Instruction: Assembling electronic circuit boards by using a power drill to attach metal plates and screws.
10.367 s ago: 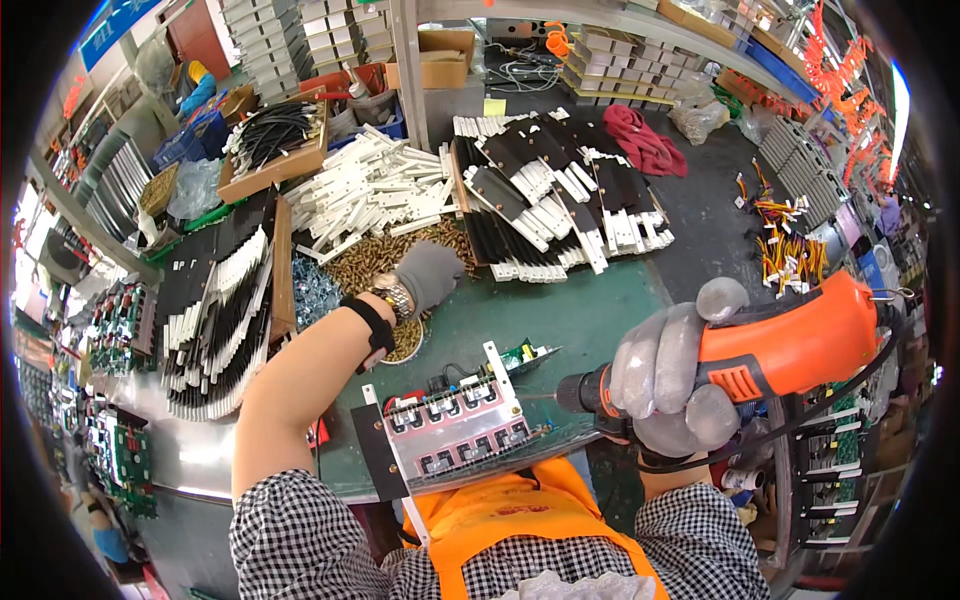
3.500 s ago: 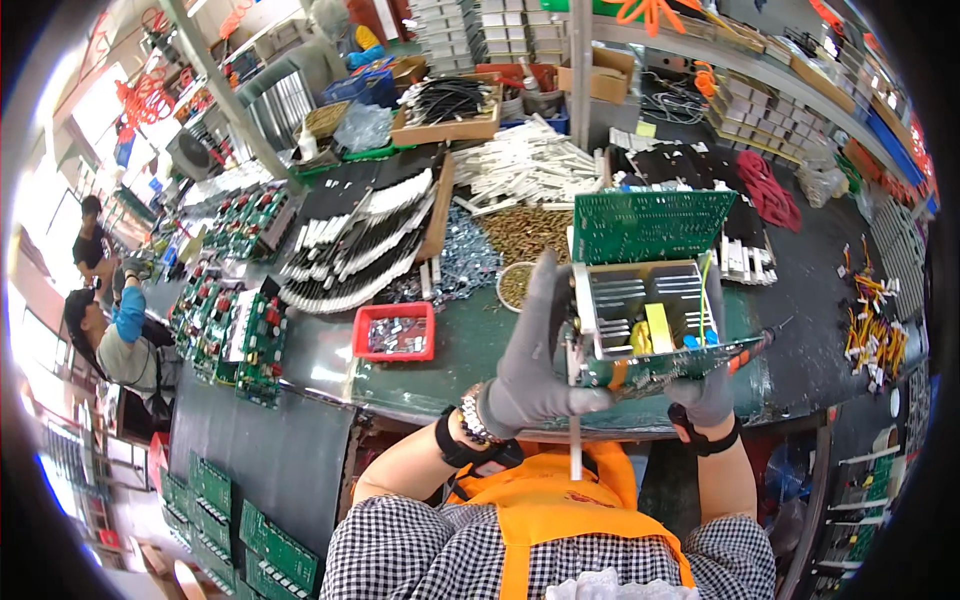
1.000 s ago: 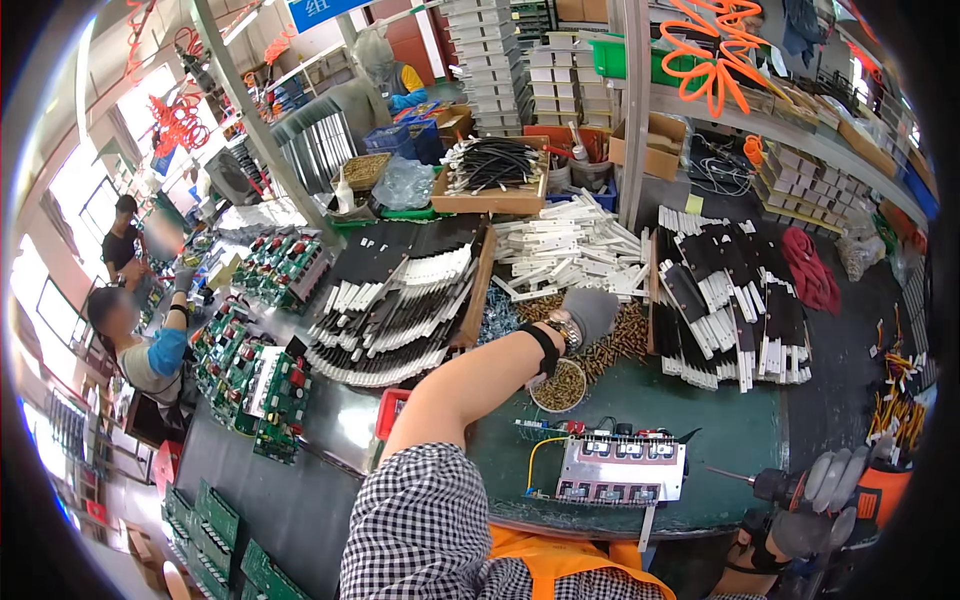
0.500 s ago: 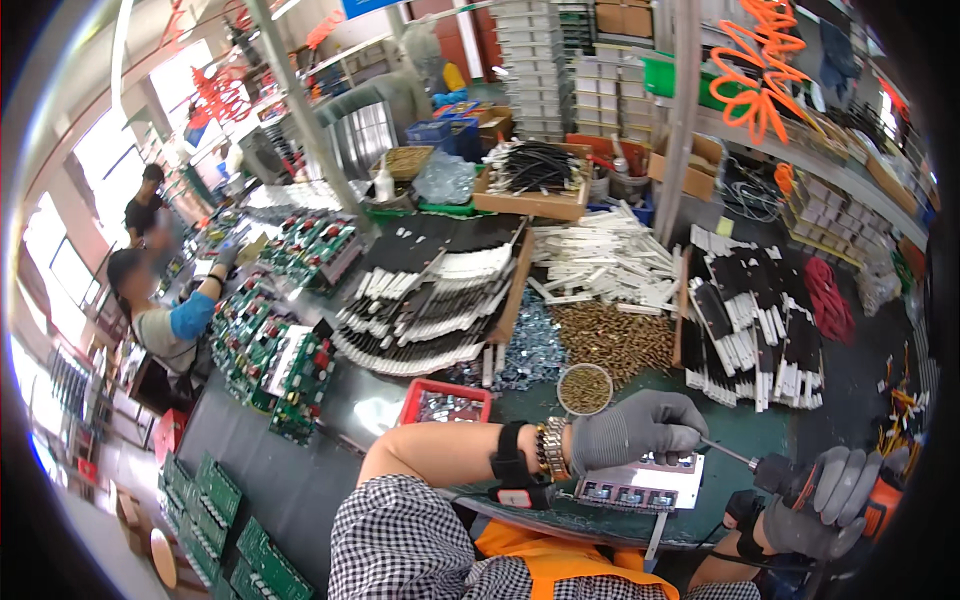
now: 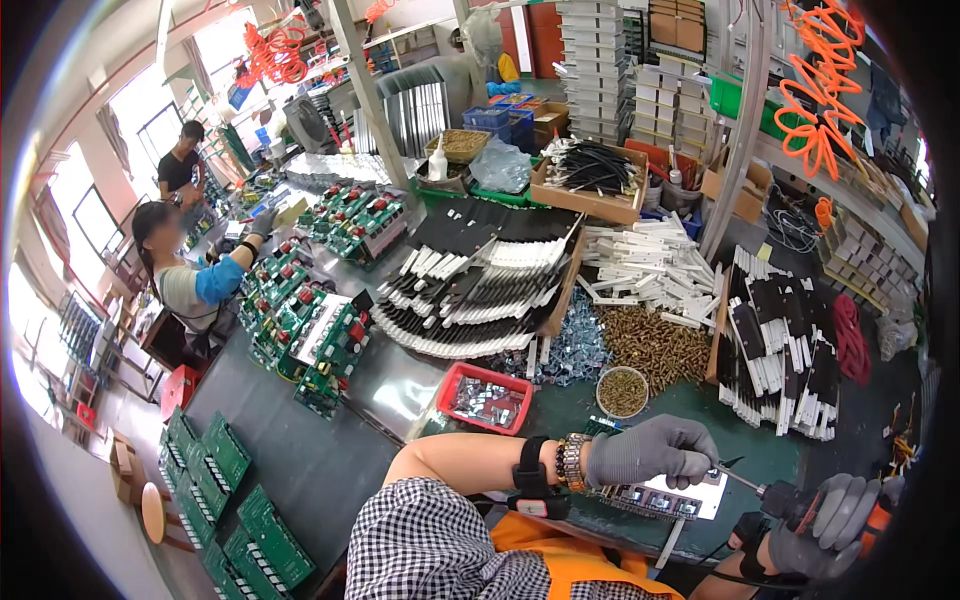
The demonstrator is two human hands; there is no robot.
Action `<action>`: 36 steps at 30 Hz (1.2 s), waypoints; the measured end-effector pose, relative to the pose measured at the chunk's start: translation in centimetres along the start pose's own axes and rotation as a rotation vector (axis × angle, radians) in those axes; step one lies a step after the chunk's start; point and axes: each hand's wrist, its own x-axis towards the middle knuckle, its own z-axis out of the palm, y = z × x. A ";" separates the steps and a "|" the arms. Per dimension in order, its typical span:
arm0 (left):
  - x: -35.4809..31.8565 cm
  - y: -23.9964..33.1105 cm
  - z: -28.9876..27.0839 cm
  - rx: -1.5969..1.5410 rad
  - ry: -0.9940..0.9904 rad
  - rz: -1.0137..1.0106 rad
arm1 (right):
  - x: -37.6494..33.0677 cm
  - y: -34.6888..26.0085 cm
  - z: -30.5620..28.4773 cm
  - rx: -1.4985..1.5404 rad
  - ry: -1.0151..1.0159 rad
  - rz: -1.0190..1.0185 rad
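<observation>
My left hand (image 5: 652, 452), in a grey glove, is closed in a pinch at the tip of a thin metal bit (image 5: 740, 479). Whatever lies between those fingertips is too small to make out. The bit belongs to a black and orange power screwdriver (image 5: 784, 504), which my right hand (image 5: 828, 525), gloved too, grips around its body. Under the left hand sits a white metal panel (image 5: 709, 500) with a row of small dark parts along its near edge. The glove hides part of that panel.
A round tub of brass-coloured screws (image 5: 622, 392) stands beyond my left hand, before a loose screw pile (image 5: 655, 350). A red tray (image 5: 486, 398) holds small metal pieces. White strips (image 5: 650, 270) are heaped behind. Green circuit boards (image 5: 262, 545) lie left. Two people work far left.
The whole view has shifted, so the bench sits farther right and slightly lower. Both hands and the screwdriver keep nearly the same pose, the bit tip still at the left fingers.
</observation>
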 end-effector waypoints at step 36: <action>17.4 1.4 -20.5 1.796 0.391 -0.180 | 3.4 0.6 1.5 0.234 0.128 0.001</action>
